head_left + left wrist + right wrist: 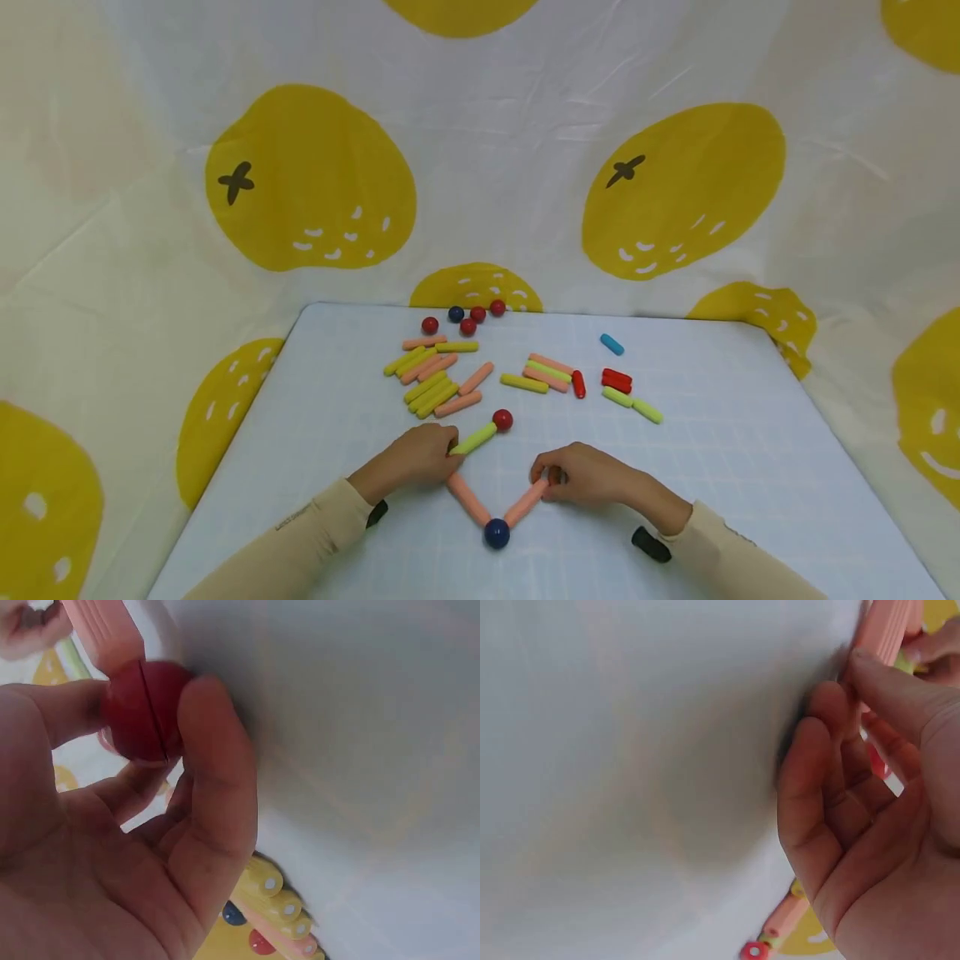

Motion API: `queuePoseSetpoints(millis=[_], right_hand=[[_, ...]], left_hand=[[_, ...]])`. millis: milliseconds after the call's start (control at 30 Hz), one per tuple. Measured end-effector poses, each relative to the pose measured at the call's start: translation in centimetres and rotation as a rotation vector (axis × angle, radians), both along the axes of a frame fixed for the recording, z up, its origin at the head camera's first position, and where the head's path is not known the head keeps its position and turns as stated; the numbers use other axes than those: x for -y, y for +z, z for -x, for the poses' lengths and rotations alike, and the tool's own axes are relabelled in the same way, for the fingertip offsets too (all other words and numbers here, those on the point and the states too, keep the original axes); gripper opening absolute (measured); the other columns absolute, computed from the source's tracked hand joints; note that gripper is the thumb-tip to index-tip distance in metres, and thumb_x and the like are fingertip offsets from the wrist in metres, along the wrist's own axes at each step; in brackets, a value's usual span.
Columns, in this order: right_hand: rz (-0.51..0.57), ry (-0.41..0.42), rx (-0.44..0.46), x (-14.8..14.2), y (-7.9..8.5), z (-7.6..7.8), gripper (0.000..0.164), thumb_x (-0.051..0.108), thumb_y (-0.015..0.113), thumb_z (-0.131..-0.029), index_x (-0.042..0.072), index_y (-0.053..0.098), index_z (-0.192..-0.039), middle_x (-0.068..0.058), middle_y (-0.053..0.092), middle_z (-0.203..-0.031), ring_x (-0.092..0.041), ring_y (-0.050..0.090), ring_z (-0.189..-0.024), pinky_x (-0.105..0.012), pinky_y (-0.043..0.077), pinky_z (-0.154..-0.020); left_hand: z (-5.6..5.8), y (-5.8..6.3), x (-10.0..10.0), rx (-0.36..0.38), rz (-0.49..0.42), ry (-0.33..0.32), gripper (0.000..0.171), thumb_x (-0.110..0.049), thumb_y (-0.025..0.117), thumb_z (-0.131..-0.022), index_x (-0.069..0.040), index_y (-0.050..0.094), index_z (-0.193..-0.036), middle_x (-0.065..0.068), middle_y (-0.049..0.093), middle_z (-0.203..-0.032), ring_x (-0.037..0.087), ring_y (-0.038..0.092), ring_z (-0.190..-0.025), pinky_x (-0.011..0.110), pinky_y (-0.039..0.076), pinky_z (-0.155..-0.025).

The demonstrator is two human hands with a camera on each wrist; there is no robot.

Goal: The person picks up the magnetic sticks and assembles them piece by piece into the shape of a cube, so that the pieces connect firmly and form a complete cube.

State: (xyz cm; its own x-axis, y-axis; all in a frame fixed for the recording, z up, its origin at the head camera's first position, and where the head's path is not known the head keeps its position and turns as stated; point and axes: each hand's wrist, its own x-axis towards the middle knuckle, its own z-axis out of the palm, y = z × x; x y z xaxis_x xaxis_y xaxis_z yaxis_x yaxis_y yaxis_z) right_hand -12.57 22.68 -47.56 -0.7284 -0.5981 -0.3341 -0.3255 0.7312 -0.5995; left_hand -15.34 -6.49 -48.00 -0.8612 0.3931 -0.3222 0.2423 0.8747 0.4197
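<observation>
backdrop cloth, pale with large yellow fruit shapes, stands behind a pale table. on the near part of the table, a dark blue ball meets two sticks set as a v: a left pink stick and a right pink stick. left hand: thumb and fingers pinch a red ball at the far end of the left pink stick, per the left wrist view; the head view hides that ball. from beneath this hand a yellow-green stick runs to a second red ball at its far end. right hand: thumb and fingertips pinch the right pink stick near its far end. beyond the hands, loose yellow sticks and loose pink sticks lie clustered left of centre. right of centre, two short red sticks lie side by side, nearer than a short blue stick. spare balls, red and dark blue, sit near the back edge.
</observation>
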Motion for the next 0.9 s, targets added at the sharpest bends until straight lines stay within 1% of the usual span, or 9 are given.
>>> queuePoseSetpoints(millis=[133,233,333,433,567,633,700,800,900], right_hand=[[-0.046,0.057,-0.031,0.0,0.7,2.0,0.016,0.02,0.072,-0.096,0.028,0.071,-0.111,0.011,0.06,-0.084,-0.005,0.054,-0.079,-0.022,0.045,-0.072],[-0.09,0.082,-0.044,0.0,1.0,3.5,0.018,0.019,0.07,-0.097,0.028,0.072,-0.113,0.012,0.061,-0.087,-0.006,0.055,-0.083,-0.022,0.047,-0.075],[-0.117,0.093,-0.03,0.1,1.1,4.6,0.021,0.017,0.07,-0.097,0.029,0.073,-0.114,0.013,0.062,-0.09,-0.007,0.056,-0.086,-0.023,0.049,-0.077],[-0.13,0.083,-0.003,0.2,1.1,5.2,0.022,0.016,0.07,-0.097,0.03,0.073,-0.113,0.013,0.063,-0.091,-0.009,0.057,-0.087,-0.025,0.05,-0.078],[-0.121,0.044,0.01,0.2,1.1,5.8,0.021,0.015,0.069,-0.097,0.028,0.072,-0.112,0.009,0.063,-0.092,-0.011,0.057,-0.087,-0.026,0.049,-0.077],[-0.105,-0.008,0.016,0.0,1.1,6.1,0.019,0.016,0.068,-0.097,0.025,0.07,-0.114,0.006,0.063,-0.093,-0.013,0.057,-0.086,-0.028,0.05,-0.076],[-0.074,-0.094,0.038,-0.4,0.9,6.4,0.02,0.017,0.067,-0.099,0.02,0.066,-0.118,0.003,0.064,-0.094,-0.014,0.058,-0.084,-0.028,0.05,-0.074],[0.009,-0.284,0.098,-1.4,0.0,7.0,0.028,0.021,0.064,-0.101,0.014,0.059,-0.127,-0.001,0.066,-0.093,-0.016,0.061,-0.077,-0.028,0.052,-0.071],[0.13,-0.47,0.167,-2.1,-1.1,7.9,0.037,0.022,0.061,-0.103,0.009,0.053,-0.137,-0.005,0.07,-0.095,-0.018,0.064,-0.072,-0.028,0.055,-0.071]], left_hand=[[-1.6,0.2,0.5,0.096,0.003,0.032,0.02,-0.031,0.067,-0.096,-0.013,0.058,-0.093,0.002,0.056,-0.072,0.017,0.052,-0.062,0.028,0.039,-0.056],[-2.8,0.3,0.5,0.174,-0.025,0.06,0.027,-0.032,0.067,-0.097,-0.008,0.057,-0.103,0.005,0.056,-0.072,0.017,0.053,-0.056,0.027,0.04,-0.05],[-3.8,0.5,0.2,0.247,-0.069,0.093,0.04,-0.032,0.067,-0.097,-0.001,0.053,-0.118,0.007,0.056,-0.074,0.018,0.054,-0.048,0.024,0.04,-0.044],[-4.5,0.7,-0.1,0.278,-0.104,0.135,0.049,-0.031,0.068,-0.097,0.002,0.048,-0.127,0.009,0.057,-0.075,0.019,0.054,-0.044,0.022,0.039,-0.041],[-4.6,0.8,-0.1,0.253,-0.113,0.198,0.055,-0.034,0.07,-0.096,0.002,0.045,-0.129,0.009,0.058,-0.072,0.02,0.055,-0.044,0.023,0.037,-0.043],[-4.4,0.6,0.2,0.226,-0.122,0.228,0.06,-0.038,0.068,-0.097,0.003,0.043,-0.133,0.008,0.058,-0.069,0.02,0.055,-0.044,0.024,0.036,-0.044],[-4.1,0.1,0.5,0.206,-0.152,0.255,0.068,-0.041,0.067,-0.097,0.002,0.039,-0.14,0.007,0.058,-0.064,0.02,0.054,-0.044,0.025,0.035,-0.045],[-3.3,-0.8,1.1,0.189,-0.239,0.276,0.076,-0.043,0.063,-0.1,-0.001,0.028,-0.152,0.005,0.058,-0.059,0.019,0.053,-0.043,0.026,0.036,-0.045],[-2.0,-1.2,1.6,0.202,-0.325,0.284,0.077,-0.042,0.06,-0.102,-0.011,0.022,-0.16,0.004,0.058,-0.06,0.02,0.054,-0.044,0.027,0.039,-0.047]])
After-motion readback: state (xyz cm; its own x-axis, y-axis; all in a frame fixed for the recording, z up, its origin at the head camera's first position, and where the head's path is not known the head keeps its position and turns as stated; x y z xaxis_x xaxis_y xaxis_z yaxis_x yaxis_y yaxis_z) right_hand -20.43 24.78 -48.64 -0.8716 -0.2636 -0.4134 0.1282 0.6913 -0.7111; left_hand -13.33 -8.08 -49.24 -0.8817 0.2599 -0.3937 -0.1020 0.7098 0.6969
